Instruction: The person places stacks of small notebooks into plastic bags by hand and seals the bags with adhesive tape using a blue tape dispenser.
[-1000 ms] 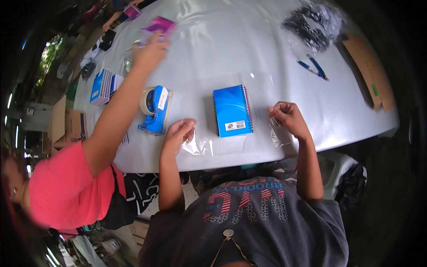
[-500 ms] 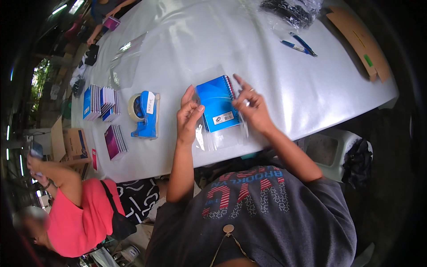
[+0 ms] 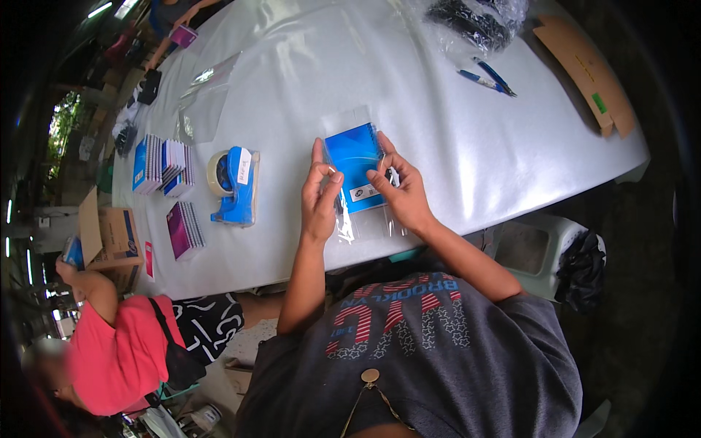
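Observation:
A blue spiral notebook [image 3: 354, 157] lies inside a clear plastic sleeve [image 3: 349, 117], with a small white barcode label low on its cover. My left hand [image 3: 320, 201] grips the left edge of the wrapped notebook, thumb on the front. On the other side my right hand [image 3: 403, 191] holds the coil edge, its thumb pressed on the cover. The sleeve's loose film extends beyond the notebook at top and bottom. To the left stands a blue tape dispenser [image 3: 241, 191] with a roll of tape.
Stacked spiral notebooks [image 3: 150, 164] and a purple batch [image 3: 184, 228] sit at the left. Pens [image 3: 491, 79], bagged black items [image 3: 475, 22] and a cardboard piece [image 3: 590, 77] lie at the far right. A co-worker in pink [image 3: 120, 350] is beside an open carton [image 3: 117, 241].
My right hand, previously raised off the notebook with fingers spread, has closed on its right edge. The co-worker in pink has moved a hand to the carton with a blue item.

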`<state>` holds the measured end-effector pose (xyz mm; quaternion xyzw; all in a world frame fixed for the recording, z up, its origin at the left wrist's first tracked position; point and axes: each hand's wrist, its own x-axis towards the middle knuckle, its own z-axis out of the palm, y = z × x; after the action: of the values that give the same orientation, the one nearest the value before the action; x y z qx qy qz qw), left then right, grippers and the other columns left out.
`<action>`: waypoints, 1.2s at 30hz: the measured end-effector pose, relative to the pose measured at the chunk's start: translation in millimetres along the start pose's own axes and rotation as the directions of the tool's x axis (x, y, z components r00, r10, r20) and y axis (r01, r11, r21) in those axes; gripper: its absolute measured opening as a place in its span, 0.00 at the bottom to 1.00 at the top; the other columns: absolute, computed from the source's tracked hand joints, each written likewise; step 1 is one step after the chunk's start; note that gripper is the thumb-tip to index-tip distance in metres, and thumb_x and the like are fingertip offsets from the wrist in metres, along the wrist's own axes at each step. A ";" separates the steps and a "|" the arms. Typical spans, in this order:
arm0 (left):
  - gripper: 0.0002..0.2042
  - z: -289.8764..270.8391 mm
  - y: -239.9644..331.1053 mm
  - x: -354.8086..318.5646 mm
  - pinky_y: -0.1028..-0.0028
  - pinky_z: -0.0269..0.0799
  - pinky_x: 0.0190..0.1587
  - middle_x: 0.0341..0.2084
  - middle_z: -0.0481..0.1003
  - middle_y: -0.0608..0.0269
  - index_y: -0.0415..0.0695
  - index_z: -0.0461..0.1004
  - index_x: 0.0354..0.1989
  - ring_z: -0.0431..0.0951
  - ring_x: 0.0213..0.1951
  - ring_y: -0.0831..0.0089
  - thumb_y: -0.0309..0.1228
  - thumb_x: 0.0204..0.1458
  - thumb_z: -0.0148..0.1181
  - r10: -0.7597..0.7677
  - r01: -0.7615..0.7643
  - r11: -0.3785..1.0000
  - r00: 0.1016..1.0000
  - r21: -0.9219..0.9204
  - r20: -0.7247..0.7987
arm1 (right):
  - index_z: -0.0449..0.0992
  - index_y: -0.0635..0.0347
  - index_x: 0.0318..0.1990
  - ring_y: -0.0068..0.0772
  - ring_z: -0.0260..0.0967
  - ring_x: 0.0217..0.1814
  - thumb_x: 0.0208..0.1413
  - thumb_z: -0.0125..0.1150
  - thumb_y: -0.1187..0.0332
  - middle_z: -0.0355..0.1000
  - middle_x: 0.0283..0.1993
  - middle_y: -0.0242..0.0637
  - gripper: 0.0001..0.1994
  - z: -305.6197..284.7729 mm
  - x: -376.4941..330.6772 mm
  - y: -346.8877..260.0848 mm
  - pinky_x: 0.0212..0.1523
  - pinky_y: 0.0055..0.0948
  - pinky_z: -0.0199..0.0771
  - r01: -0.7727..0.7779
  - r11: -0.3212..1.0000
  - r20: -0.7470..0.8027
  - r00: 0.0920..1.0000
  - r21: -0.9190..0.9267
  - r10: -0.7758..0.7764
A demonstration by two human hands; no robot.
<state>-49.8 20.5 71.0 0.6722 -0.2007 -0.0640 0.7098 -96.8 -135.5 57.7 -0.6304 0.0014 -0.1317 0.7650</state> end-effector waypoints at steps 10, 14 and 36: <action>0.12 11.2 0.0 -2.1 0.42 0.27 0.63 0.67 0.43 0.43 0.44 0.63 0.43 0.36 0.68 0.42 0.38 0.60 0.42 0.029 -0.180 0.613 0.978 0.769 0.206 | 0.66 0.62 0.30 0.59 0.28 0.74 0.59 0.50 0.67 0.41 0.68 0.65 0.09 8.6 0.1 -0.7 0.68 0.42 0.36 0.067 0.982 0.046 0.997 -0.177 -0.060; 0.28 10.7 8.8 -0.9 0.45 0.17 0.63 0.67 0.41 0.46 0.41 0.49 0.62 0.30 0.69 0.47 0.48 0.60 0.32 -0.070 -0.140 0.606 0.971 0.783 0.228 | 0.66 0.63 0.31 0.63 0.24 0.73 0.60 0.48 0.68 0.41 0.66 0.70 0.08 6.7 5.4 -3.3 0.69 0.45 0.33 0.124 0.957 0.138 0.986 -0.264 -0.089; 0.41 -1.9 19.4 11.5 0.64 0.25 0.67 0.68 0.39 0.46 0.45 0.31 0.69 0.35 0.70 0.60 0.64 0.55 0.18 -0.128 0.141 0.989 0.962 -0.037 0.242 | 0.71 0.67 0.34 0.54 0.29 0.74 0.54 0.50 0.67 0.42 0.69 0.58 0.10 -5.8 59.3 -51.1 0.64 0.66 0.38 0.432 0.510 0.637 0.690 -0.744 0.343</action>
<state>-42.1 19.9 92.3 0.6523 -0.2367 -0.1979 0.6923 -50.7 -161.9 115.5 -0.9185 -0.2522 0.1240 0.2784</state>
